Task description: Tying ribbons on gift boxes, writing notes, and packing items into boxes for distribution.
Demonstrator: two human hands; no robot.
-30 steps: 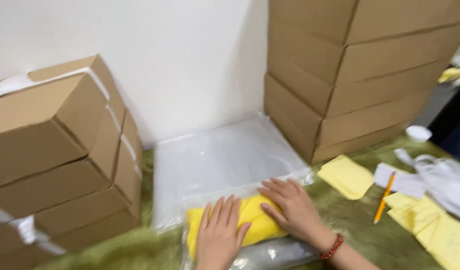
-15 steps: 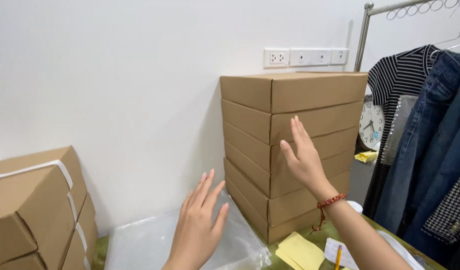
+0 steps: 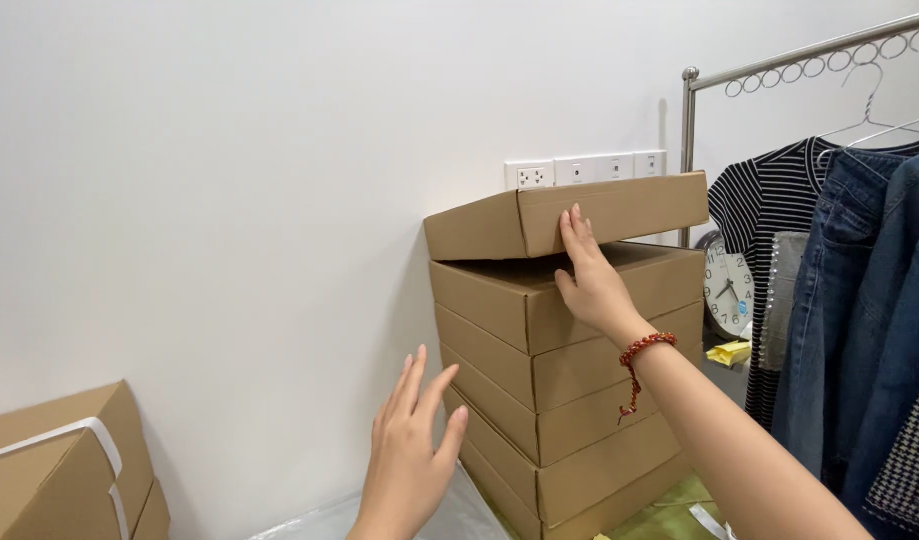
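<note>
While the right hand [image 3: 588, 280] clasps the tilted top box [image 3: 565, 215], the left hand [image 3: 410, 450] hovers, fingers apart.

I see a bright, even scene under soft indoor light from above and the front. The white wall [image 3: 230, 200] shades gently darker toward its lower left. The box stack [image 3: 570, 400] throws a faint shadow on the wall to its left. No glare anywhere. My left hand [image 3: 410, 450] looks slightly soft; my right hand [image 3: 592, 280] and the clothes [image 3: 860, 320] stay sharp.
</note>
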